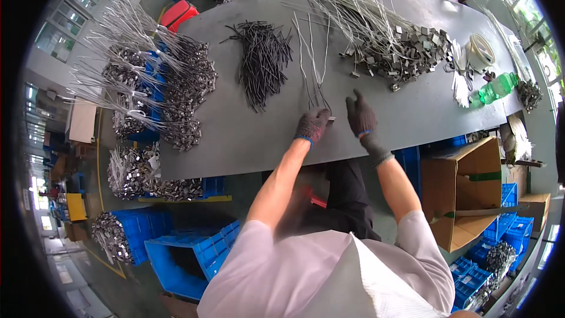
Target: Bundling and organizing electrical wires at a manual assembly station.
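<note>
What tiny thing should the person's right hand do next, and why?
I'd say the right hand might move a little left and gather the wires just above the other hand. It looks open and seems to hold nothing, and it's close by. The left hand seems to be gripping a small metal piece, while the wires spread apart toward their far ends.

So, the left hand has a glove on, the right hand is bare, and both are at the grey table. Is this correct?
Not about the right hand: it is gloved too, as the head view shows. The left hand is gloved, and both are at the grey table.
</note>
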{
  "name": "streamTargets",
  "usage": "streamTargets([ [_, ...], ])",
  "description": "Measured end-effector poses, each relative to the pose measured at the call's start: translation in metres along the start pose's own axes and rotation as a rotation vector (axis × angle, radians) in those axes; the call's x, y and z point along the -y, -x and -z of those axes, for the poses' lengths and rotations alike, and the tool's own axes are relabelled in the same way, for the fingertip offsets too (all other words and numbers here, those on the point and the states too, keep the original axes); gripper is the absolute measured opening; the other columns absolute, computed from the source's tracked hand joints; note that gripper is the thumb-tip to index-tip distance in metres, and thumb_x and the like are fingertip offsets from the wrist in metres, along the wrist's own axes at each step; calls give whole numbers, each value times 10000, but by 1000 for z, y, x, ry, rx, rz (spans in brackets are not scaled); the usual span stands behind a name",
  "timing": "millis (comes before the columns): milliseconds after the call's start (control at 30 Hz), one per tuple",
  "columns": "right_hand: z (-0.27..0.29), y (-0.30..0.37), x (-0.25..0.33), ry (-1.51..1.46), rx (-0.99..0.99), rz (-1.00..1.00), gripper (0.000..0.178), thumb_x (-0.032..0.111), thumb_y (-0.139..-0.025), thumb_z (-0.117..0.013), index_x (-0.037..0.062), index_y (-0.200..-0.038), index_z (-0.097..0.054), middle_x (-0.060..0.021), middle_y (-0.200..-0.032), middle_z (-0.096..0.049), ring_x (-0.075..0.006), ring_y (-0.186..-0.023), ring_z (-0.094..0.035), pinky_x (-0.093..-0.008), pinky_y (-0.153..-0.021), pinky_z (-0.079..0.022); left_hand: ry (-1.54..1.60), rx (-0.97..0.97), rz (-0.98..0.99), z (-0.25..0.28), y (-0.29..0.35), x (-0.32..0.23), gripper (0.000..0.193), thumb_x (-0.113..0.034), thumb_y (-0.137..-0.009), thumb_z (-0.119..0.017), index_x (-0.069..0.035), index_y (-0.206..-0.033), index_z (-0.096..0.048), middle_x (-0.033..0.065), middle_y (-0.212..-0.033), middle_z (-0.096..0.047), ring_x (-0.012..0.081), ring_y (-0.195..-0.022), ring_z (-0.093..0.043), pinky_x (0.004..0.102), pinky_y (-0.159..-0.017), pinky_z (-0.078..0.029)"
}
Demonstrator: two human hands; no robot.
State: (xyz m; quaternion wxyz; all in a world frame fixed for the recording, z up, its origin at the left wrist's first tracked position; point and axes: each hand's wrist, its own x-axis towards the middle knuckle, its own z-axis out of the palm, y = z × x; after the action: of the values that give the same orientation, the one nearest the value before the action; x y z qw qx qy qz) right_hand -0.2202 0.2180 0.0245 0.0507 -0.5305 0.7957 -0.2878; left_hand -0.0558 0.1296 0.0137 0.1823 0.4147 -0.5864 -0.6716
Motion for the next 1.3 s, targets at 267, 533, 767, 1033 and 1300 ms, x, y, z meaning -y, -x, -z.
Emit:
streamTargets([
  [267,-40,-123,-75,241,190,-199,425,371,-929,-617,117,-1270,-616,-229,-1125,-680,-437,-994,-660,-527,-806,-532,-782,-782,-238,116,-15,6,263,-337,-899,-596,-103,-971,-692,179,-853,-696,397,-843,-696,494,-727,-543],
  [533,-71,-64,-123,-104,-336,-549,272,258,-917,-559,40,-1021,-683,-213,-910,-711,-388,-847,-692,-490,-748,-539,-921,-684,315,175,-39,20,573,-559,-864,-600,-30,-1064,-691,255,-1106,-695,455,-1040,-666,540,-874,-530],
  [767,0,81,-123,-637,131,-223,132,119,-888,-606,9,-911,-673,-131,-709,-629,-218,-577,-624,-378,-512,-497,-943,-622,289,200,-60,53,358,-335,-880,-629,-12,-1012,-707,231,-1049,-727,380,-975,-715,507,-792,-579],
  [1033,47,364,-111,474,345,-594,165,87,-905,-551,37,-1005,-673,-214,-885,-687,-400,-982,-693,-457,-782,-567,1047,-83,302,171,24,91,53,-10,-888,-703,-47,-918,-680,78,-814,-694,180,-696,-668,323,-602,-577],
  [1300,32,412,-112,175,313,-345,185,130,-947,-507,51,-1015,-660,-229,-965,-687,-447,-928,-662,-501,-760,-542,1069,145,222,-5,49,44,127,4,-938,-648,-13,-1063,-633,146,-954,-686,289,-864,-699,466,-823,-619],
])
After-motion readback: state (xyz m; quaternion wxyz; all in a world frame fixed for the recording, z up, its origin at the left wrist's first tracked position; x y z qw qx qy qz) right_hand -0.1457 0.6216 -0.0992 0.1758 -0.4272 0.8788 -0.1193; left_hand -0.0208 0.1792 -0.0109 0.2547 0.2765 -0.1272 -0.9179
